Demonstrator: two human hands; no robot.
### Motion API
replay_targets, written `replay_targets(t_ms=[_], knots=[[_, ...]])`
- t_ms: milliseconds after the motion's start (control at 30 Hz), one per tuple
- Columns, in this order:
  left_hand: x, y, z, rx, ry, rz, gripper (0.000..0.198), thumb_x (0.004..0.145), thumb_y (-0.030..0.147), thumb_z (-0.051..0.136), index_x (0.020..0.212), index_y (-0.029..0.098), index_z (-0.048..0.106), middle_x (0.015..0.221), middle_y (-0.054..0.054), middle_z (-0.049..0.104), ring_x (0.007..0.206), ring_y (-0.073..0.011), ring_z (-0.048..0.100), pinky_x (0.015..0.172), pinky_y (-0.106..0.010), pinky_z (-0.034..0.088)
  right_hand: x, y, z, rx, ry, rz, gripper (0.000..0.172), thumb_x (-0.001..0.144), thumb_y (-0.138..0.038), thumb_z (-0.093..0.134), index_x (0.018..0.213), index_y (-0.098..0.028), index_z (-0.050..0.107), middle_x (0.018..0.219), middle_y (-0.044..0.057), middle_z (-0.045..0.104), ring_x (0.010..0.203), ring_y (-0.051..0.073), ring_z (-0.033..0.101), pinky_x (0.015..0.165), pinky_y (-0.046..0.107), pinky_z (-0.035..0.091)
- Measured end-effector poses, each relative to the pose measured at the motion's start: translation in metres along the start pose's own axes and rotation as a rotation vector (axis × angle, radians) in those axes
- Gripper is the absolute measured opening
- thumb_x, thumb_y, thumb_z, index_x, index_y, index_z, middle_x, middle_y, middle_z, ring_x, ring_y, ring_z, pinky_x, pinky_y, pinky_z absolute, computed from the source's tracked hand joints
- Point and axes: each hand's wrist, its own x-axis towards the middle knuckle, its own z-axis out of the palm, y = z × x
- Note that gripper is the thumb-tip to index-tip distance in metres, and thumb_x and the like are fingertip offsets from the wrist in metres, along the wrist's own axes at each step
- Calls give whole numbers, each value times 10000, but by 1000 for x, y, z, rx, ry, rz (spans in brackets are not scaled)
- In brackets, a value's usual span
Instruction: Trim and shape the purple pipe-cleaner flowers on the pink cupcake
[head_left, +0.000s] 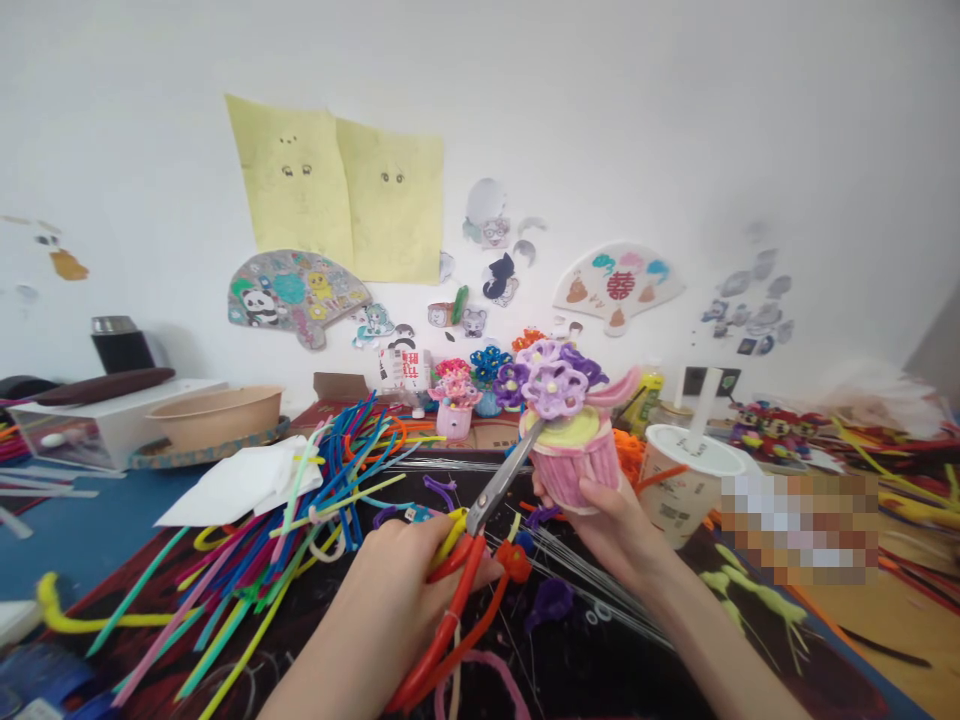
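Observation:
My left hand [394, 580] grips red-handled scissors [480, 520], blades pointing up and right toward a pink pipe-cleaner cupcake [574, 455]. My right hand [611, 520] holds that cupcake from below; it has a yellow top and purple pipe-cleaner flowers [551, 380]. The scissor tips touch the cupcake's left edge. Thin wires [570, 570] lie on the dark mat beneath both hands.
A heap of coloured pipe cleaners [300, 520] lies to the left beside white paper [236, 485]. A lidded drink cup with a straw [686, 480] stands right of the cupcake. A brown bowl [214, 415], small flower crafts [457, 395] and wall decorations sit behind.

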Motion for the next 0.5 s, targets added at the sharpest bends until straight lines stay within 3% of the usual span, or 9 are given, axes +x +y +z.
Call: replay_targets(t_ms=[200,367,500], knots=[[-1,2,3,-63,2,25,356,798,458,517,579,209,387,530,63,381,534,-105,316,544,-239,230,-1,2,-1,-2,-10,3,494,614,-353,817,1039,-207,611,836,58,653,730,191,582,632,279,467],[-4,-2,2,-75,-9,20,252,825,435,466,706,215,498,678,14,595,626,-151,502,591,-254,292,1,3,1,26,5,7,432,617,-381,814,969,-197,645,804,59,656,714,187,578,631,278,471],[-3,-3,0,-10,-26,-33,258,832,454,439,760,218,511,752,-19,645,705,-202,585,632,-280,329,1,4,0,53,5,-1,405,625,-394,805,938,-180,664,849,68,660,717,180,582,618,260,472]])
